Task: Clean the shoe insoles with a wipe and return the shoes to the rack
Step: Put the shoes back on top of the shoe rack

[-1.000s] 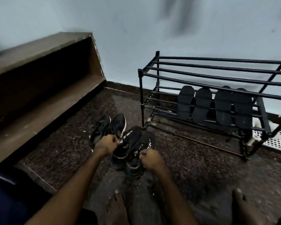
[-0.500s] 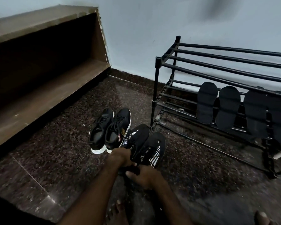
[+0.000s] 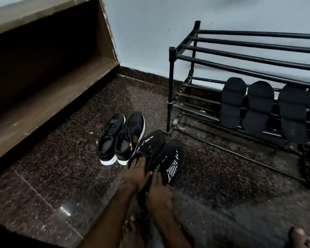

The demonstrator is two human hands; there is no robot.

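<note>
Left hand: the left hand (image 3: pixel 138 169) is laid over the heel collar of the left striped knit shoe (image 3: pixel 150 144), fingers over the top and thumb on the inner side, so the shoe is gripped.
Right hand: the right hand (image 3: pixel 159 192) is set against the heel of the right striped knit shoe (image 3: pixel 174 158) with fingers fairly straight; whether it is pinched cannot be told, as the thumb is hidden.
Shoes: both striped shoes stand on the granite floor (image 3: pixel 70 158), just beside the white-soled sneakers (image 3: pixel 120 138) and near the corner post of the shoe rack (image 3: pixel 171 86).
Insoles: four black insoles (image 3: pixel 233 102) are leaned upright against the rack's rails, well apart from the hands.
Wipe: none is seen.
Risk, empty shoes: the shoes could be racked without their insoles if these are overlooked.
Risk, mix-up: the four insoles look alike in the dim light, so a wrong pairing is likely.
Risk, knocked rack: a bumped rail could send the leaning insoles sliding down between the bars.
Risk, neighbours: the sneakers could be shoved aside if the left shoe is swung when lifted.
</note>
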